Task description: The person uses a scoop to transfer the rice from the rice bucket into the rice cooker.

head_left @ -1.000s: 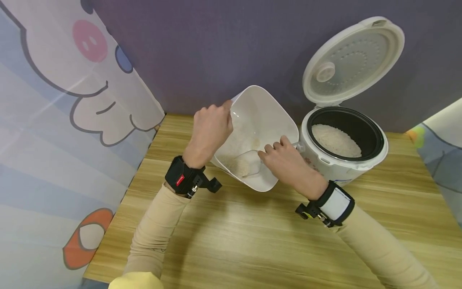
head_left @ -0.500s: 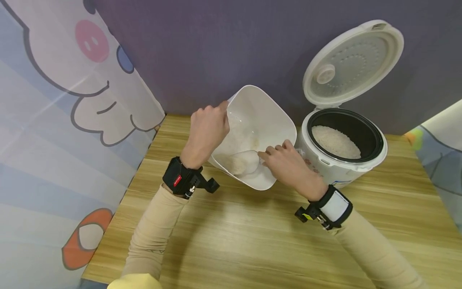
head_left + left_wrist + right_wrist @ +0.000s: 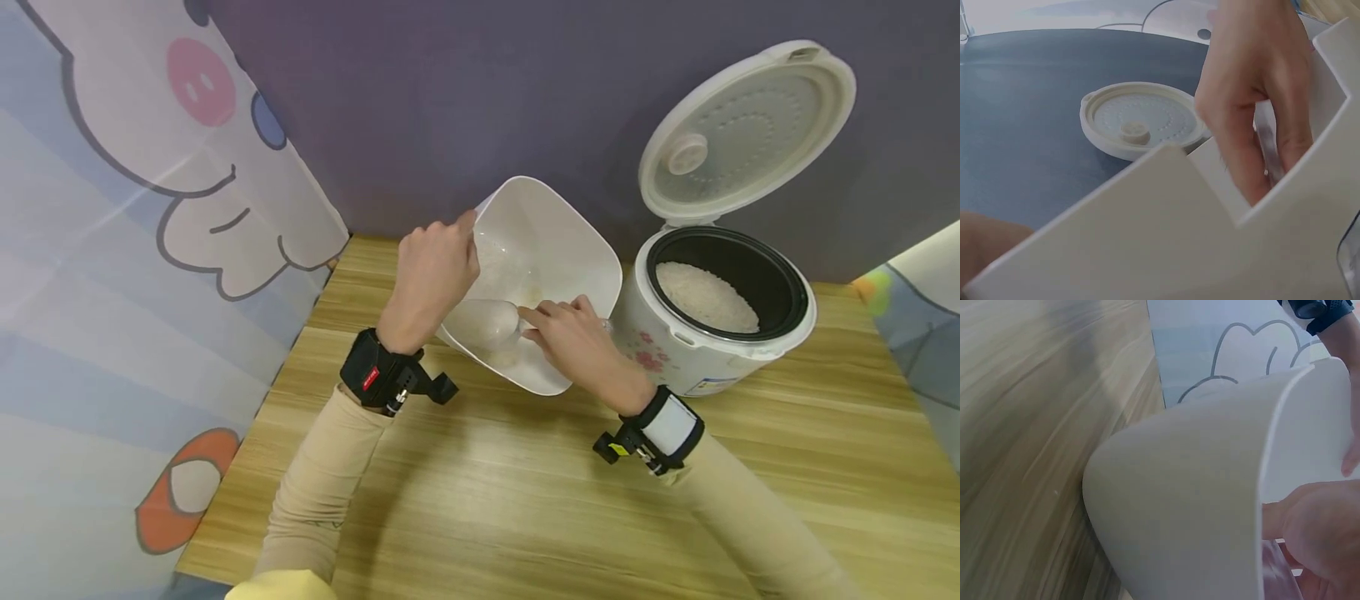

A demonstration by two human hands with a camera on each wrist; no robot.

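Note:
A white plastic bin (image 3: pixel 558 225) leans on the table, its mouth tilted toward the head camera. My left hand (image 3: pixel 432 279) grips its left rim. Inside the mouth, my right hand (image 3: pixel 581 346) holds a clear scoop (image 3: pixel 491 323) by the handle, with the bowl pointing left toward the bin's lower wall. A little rice (image 3: pixel 504 358) lies beneath the scoop. In the left wrist view the right hand (image 3: pixel 1260 81) reaches down past the rim. The right wrist view shows the bin's outer wall (image 3: pixel 1179 481) hiding most of the scoop.
Right of the bin stands a white rice cooker (image 3: pixel 652 354), its lid (image 3: pixel 750 133) raised and rice (image 3: pixel 708 296) in its black inner pot (image 3: pixel 772 279). A dark wall (image 3: pixel 420 100) rises behind the wooden table (image 3: pixel 487 500). A printed curtain (image 3: pixel 97 333) hangs at the left.
My right hand has shifted left with the scoop, whose bowl has lifted off the rice toward the bin's left wall. My left hand keeps its grip on the rim.

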